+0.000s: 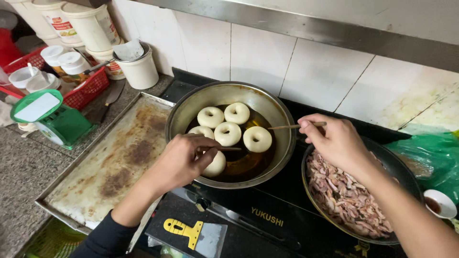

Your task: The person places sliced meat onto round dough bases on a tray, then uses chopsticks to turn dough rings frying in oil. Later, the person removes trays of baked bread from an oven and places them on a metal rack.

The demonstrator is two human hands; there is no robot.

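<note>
Head view, item by item. Round steel frying pan of dark oil is sitting on the black cooktop, with six pale ring-shaped dough pieces floating in it. Left hand is reaching over the pan's near rim, fingers clenched around a thin brown stick that is lying just beside the nearest ring. Right hand is pinching a second thin wooden stick whose tip is pointing toward the ring on the right. Dark round pan of chopped pinkish meat is sitting under the right wrist. Stained rectangular metal tray is lying left of the oil pan; green kitchen scale is standing beyond it. Yellow-handled scraper is resting at the cooktop's front.
</note>
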